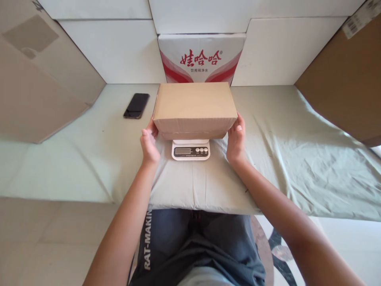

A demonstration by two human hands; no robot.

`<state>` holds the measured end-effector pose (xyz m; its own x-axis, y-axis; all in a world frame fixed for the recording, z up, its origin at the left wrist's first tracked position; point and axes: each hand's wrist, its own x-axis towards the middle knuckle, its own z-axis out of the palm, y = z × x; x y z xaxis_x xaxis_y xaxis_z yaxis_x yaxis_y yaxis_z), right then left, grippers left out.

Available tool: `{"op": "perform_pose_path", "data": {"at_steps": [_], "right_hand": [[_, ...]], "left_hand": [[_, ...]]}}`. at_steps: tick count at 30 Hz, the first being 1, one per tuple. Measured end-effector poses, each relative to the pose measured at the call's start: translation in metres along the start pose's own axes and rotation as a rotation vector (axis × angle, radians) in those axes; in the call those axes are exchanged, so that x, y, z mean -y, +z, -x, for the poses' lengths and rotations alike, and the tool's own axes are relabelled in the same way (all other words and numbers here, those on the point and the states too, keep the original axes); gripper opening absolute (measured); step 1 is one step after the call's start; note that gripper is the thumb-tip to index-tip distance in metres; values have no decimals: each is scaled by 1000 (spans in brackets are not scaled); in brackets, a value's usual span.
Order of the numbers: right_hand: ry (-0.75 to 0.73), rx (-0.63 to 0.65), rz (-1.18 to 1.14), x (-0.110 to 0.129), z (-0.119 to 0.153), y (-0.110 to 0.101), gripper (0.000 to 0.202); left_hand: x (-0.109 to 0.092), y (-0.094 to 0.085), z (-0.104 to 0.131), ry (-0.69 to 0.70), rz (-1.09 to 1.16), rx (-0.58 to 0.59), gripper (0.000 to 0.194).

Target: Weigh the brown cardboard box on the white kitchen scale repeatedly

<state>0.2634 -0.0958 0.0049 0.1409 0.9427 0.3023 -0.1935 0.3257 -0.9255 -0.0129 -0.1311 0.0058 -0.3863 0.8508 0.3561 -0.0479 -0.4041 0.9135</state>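
A long bench under a pale green cloth (74, 171) runs from nine o'clock to three, creased towards four. White panels or boxes (119, 51) close it off at twelve; big brown cartons, one at ten (53, 87) and one at two (345, 83), flank it. A red-and-white printed box (202, 55) stands at twelve.

In front of that, near the middle, is the small carton (195, 101), over the scale. The left hand (149, 145) cups its end at eight o'clock, thumb apart from the fingers; the right hand (236, 139) lies along its end at four, fingers partly hidden. I can't tell how firmly either one grips.

The white scale (190, 156) pokes out at six, its platform mostly covered. A dark phone (136, 105) lies at ten, apart from the carton. I see no figure on the little display (182, 151).

My guess is that lining up the carton is done; letting go isn't. Whether the scale bears its weight, I can't tell.
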Motion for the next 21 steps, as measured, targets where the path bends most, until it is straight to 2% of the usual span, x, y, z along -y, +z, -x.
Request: {"op": "perform_pose_path", "data": {"at_steps": [7, 21], "right_hand": [[-5, -3, -25, 0, 1, 0, 72], [-6, 13, -4, -4, 1, -2, 72]], "left_hand": [[4, -1, 0, -8, 23, -43, 104], [2, -2, 1, 3, 43, -11, 100]]}}
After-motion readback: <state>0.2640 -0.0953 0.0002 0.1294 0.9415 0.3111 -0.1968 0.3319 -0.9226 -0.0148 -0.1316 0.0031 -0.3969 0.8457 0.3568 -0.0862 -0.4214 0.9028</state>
